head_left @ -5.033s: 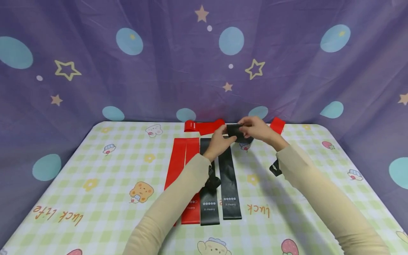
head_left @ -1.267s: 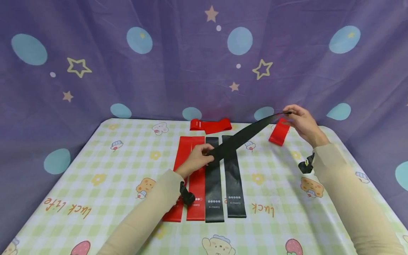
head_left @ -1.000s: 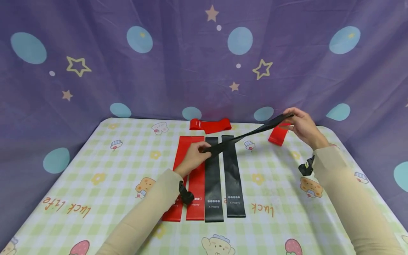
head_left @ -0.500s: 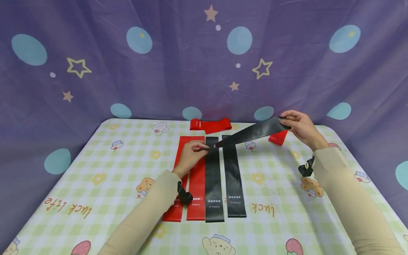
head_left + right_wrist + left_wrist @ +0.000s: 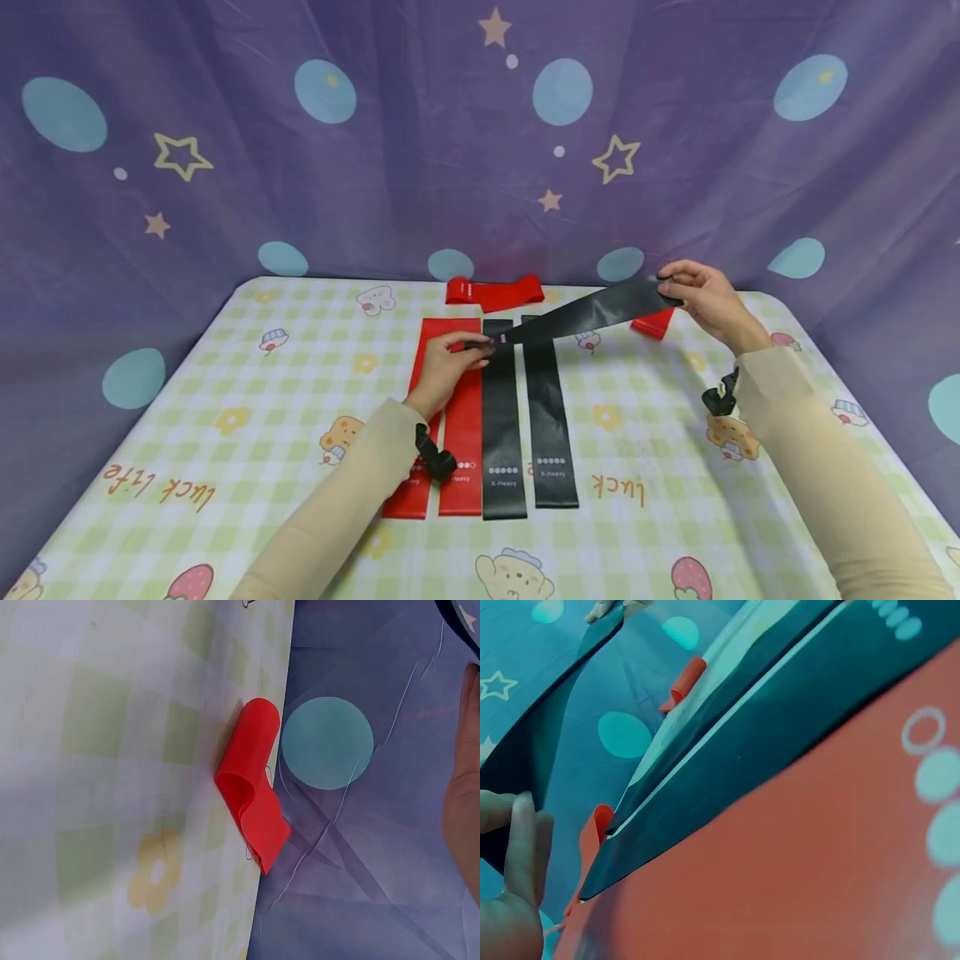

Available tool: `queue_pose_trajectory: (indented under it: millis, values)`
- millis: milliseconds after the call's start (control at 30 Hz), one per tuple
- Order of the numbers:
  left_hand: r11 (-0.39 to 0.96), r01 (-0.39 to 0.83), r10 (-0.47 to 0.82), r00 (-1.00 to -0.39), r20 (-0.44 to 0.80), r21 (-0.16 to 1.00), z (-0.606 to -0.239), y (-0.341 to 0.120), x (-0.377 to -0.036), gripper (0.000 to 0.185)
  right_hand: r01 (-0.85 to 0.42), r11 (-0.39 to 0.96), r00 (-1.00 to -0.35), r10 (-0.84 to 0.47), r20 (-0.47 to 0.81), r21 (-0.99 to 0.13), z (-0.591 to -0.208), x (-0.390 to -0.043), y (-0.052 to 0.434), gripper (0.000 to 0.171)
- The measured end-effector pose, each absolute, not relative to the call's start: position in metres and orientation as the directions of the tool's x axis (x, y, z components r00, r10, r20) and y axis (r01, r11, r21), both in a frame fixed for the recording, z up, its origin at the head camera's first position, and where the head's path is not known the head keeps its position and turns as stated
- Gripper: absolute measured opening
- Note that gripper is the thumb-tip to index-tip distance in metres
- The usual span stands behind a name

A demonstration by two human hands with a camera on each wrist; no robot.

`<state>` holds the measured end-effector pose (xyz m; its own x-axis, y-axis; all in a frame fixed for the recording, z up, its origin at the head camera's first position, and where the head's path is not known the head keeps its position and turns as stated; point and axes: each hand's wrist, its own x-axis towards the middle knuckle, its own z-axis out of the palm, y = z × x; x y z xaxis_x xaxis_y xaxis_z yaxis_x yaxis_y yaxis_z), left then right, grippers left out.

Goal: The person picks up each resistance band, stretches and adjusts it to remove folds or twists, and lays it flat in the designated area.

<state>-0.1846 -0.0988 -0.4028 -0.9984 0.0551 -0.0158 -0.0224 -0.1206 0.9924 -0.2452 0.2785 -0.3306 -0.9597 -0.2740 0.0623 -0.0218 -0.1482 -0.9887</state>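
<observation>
Hands (image 5: 450, 354) stretch black band (image 5: 592, 312) above table.

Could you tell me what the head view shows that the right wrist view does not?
Only the head view shows both hands holding the black band stretched between them, left hand and right hand, above two red and two black bands lying flat in a row, plus a folded red band at the back. Only the right wrist view shows the curl of the red band at the table edge. Both share that band, the checked tablecloth and the purple backdrop.

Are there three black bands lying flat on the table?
No, only two flat black bands lie there; the third black band is held up by both hands.
</observation>
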Motion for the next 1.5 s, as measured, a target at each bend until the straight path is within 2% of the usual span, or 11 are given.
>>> queue_pose_trajectory:
  millis: [167, 433, 533, 700, 833, 967, 1167, 1500]
  values:
    - [-0.079, -0.044, 0.029, -0.999, -0.042, 0.996, -0.405, -0.1, -0.186, 0.032, -0.019, -0.146, -0.96, -0.274, 0.059, -0.989, -0.331, -0.244, 0.279, 0.018]
    - [-0.232, -0.192, 0.141, -0.977, -0.162, 0.954, -0.408, -0.104, -0.182, 0.041, -0.002, -0.121, -0.964, -0.264, 0.034, -0.993, -0.334, -0.244, 0.282, 0.019]
    - [-0.259, -0.203, 0.116, -0.977, -0.178, 0.944, -0.408, -0.101, -0.182, 0.042, -0.002, -0.099, -0.968, -0.25, 0.027, -0.995, -0.333, -0.244, 0.282, 0.018]
    - [-0.193, -0.187, 0.021, -0.982, -0.186, 0.963, -0.41, -0.095, -0.181, 0.039, -0.003, -0.06, -0.971, -0.239, 0.017, -0.998, -0.333, -0.244, 0.281, 0.016]
    - [-0.161, -0.186, 0.008, -0.982, -0.187, 0.969, -0.41, -0.093, -0.177, 0.036, -0.005, -0.06, -0.977, -0.214, 0.018, -0.998, -0.336, -0.244, 0.282, 0.023]
    - [-0.178, -0.235, 0.031, -0.972, -0.233, 0.956, -0.407, -0.09, -0.17, 0.035, 0.004, -0.059, -0.989, -0.15, 0.005, -0.998, -0.34, -0.246, 0.284, 0.026]
    - [-0.112, -0.327, 0.057, -0.945, -0.323, 0.938, -0.404, -0.084, -0.158, 0.031, 0.039, -0.007, -0.997, -0.07, -0.038, -0.999, -0.344, -0.25, 0.282, 0.021]
    - [-0.04, -0.344, 0.186, -0.925, -0.332, 0.938, -0.406, -0.074, -0.132, 0.028, 0.043, 0.081, -0.999, 0.0, -0.043, -0.996, -0.344, -0.259, 0.272, 0.012]
